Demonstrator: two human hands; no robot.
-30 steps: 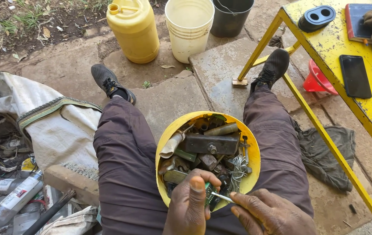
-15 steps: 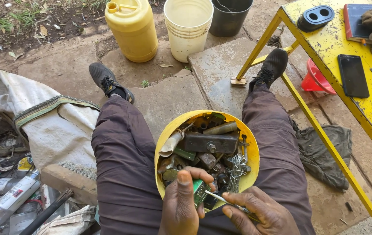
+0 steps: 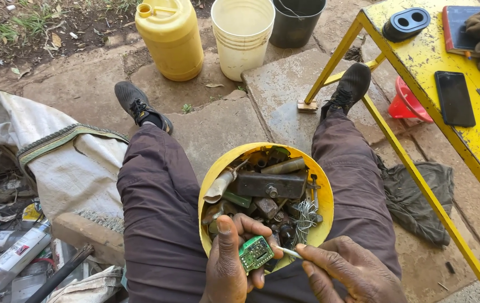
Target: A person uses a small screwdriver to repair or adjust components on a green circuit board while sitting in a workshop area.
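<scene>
Pinched between thumb and curled fingers of the left hand (image 3: pixel 230 264), a small green circuit board (image 3: pixel 255 253) sits tilted just over the near rim of the yellow bowl (image 3: pixel 209 179). Just to the right of that grip, the right hand (image 3: pixel 347 270) is closed on a thin pale tool (image 3: pixel 288 252) whose tip touches the board's right edge; its exact kind is too small to tell.

Directly beyond the grip, the bowl rests in the person's lap between the two thighs and is heaped with scrap: a dark metal block (image 3: pixel 270 184), a coil of thin wire (image 3: pixel 305 216), tubes and small fittings. The heap reaches the rim on all sides, so little free room is left inside; the only gap is at the near edge, where the board is held.

Left of the grip, past the thigh, a whitish sack (image 3: pixel 66 163) lies crumpled, with plastic bottles (image 3: pixel 15 255) and clutter nearer the lower left corner. To the right, a grey rag (image 3: pixel 419 196) lies on the paving under the slanting leg of the yellow table (image 3: pixel 419 62), whose edge runs diagonally close beside the right knee. A black phone (image 3: pixel 454 98) lies on the tabletop.

Farther out, beyond the shoes, bare paving stones lie open. At the far edge stand a yellow jerrycan (image 3: pixel 170 39), a cream bucket (image 3: pixel 242 36) and a dark bucket (image 3: pixel 296 19), side by side.
</scene>
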